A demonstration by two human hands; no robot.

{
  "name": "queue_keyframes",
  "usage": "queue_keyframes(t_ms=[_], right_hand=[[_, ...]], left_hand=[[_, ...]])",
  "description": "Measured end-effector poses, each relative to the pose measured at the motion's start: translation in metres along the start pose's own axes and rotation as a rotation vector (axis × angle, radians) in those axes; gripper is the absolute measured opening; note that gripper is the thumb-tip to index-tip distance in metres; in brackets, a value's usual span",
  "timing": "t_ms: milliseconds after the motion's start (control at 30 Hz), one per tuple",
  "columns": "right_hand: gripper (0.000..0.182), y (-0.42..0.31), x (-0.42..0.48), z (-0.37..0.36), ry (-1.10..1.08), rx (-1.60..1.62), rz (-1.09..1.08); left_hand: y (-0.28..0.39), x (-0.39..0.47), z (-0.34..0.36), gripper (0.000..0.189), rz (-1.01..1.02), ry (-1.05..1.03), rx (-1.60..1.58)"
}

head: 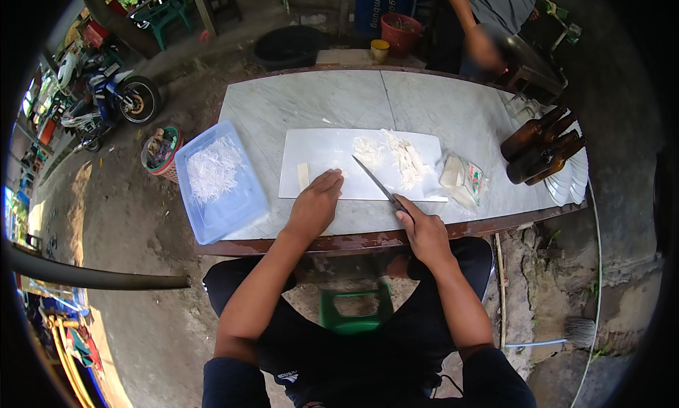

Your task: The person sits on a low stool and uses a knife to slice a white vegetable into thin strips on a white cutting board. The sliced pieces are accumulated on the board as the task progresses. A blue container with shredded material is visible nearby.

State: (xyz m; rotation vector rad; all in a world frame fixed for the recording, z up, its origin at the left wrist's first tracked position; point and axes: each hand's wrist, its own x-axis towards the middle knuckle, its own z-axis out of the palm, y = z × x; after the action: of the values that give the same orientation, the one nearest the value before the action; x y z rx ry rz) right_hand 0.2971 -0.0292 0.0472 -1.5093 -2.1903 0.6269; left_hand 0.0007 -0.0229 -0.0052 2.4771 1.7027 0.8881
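My right hand [428, 235] grips the dark handle of a knife [374, 179], its blade angled up and left over a white cutting board [323, 143]. On the board's left half rests my left hand [315, 204], fingers close together, a small pale bit of food at the tips; whatever lies under the fingers is hidden. Left of it is a flat pale strip [303, 176]. Thin pale shreds [368, 151] form a small pile beyond the blade, and a larger pile of strips and shreds [408, 161] lies to the right.
A blue plastic tray [233, 217] with white shreds [215, 169] stands at the table's left end. Right of the board sits a plastic bag of pale blocks [461, 180]. Brown glass bottles [541, 145] and stacked white plates [562, 188] occupy the right end. Across the table is another person's arm [459, 7].
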Motion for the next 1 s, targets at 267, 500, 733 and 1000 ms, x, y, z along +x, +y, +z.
queue_keyframes(t_ms=[267, 500, 733, 1000], right_hand=[[0.04, -0.011, -0.002, 0.0, -0.046, 0.059, -0.018], [0.04, -0.006, 0.001, 0.006, -0.018, 0.11, -0.046], [0.039, -0.01, -0.002, -0.001, -0.06, 0.063, -0.019], [0.04, -0.007, 0.003, 0.003, -0.056, 0.003, -0.01]], left_hand=[[0.009, 0.003, 0.004, 0.041, -0.029, 0.027, -0.067], [0.012, 0.005, 0.001, 0.045, -0.005, 0.042, -0.011], [0.012, 0.005, -0.001, 0.048, -0.052, 0.014, -0.065], [0.016, 0.006, -0.008, 0.06, -0.023, -0.022, -0.079]])
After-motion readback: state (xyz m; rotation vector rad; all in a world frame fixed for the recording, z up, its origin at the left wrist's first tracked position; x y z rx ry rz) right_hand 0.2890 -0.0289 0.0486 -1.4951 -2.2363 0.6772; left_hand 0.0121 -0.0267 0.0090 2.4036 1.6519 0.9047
